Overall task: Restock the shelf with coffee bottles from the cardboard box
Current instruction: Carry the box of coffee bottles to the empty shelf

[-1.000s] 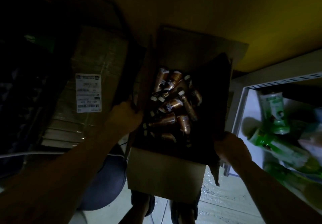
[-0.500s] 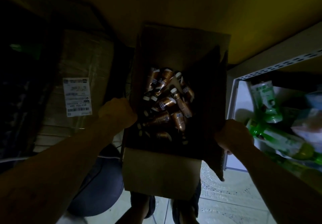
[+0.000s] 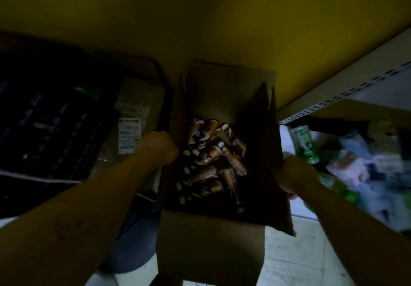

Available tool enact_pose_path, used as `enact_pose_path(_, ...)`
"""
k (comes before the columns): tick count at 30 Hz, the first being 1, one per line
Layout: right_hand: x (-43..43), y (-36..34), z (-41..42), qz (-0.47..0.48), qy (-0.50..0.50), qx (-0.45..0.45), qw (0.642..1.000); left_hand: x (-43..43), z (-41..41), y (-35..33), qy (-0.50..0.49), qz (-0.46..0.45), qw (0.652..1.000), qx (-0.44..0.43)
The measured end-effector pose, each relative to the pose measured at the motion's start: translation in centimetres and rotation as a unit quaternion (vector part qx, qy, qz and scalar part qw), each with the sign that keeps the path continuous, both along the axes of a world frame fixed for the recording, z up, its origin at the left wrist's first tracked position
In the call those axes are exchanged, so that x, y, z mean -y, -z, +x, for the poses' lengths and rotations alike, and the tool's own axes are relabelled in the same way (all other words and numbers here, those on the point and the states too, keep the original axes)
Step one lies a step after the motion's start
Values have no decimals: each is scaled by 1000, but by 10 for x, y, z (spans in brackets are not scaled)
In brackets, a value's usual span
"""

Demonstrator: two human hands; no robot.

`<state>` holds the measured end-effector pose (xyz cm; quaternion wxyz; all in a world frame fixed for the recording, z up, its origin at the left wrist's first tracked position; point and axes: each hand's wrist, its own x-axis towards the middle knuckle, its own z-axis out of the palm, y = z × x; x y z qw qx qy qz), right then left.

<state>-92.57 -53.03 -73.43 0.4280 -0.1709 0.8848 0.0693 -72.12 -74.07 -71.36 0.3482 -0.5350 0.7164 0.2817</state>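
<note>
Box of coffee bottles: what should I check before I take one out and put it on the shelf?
1. Cardboard box open on top: ok.
2. Coffee bottles reachable, lying loose in a heap: ok.
3. A hand free to pick: not ok; left hand and right hand both grip the box's sides.
4. Room on the shelf: cannot tell; green bottles and blurred packs lie there.
5. Enough light: not ok, very dim.
</note>
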Motion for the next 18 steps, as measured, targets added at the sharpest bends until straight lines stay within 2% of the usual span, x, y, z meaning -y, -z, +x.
enact_pose_path(4, -4, -85, 8, -17, 38, 27, 999, -9, 16, -83, 23, -21, 999, -11)
enact_pose_path(9, -5, -190, 8, -18, 34, 54, 998, -7, 29, -182, 26, -48, 998, -35)
enact_pose_path(13, -6, -256, 19, -18, -9, 96, 995, -15, 42, -257, 6, -89, 994, -61)
enact_pose_path(18, -14, -335, 34, -63, -44, 89, 993, -42, 70, -337, -26, -141, 986, -82)
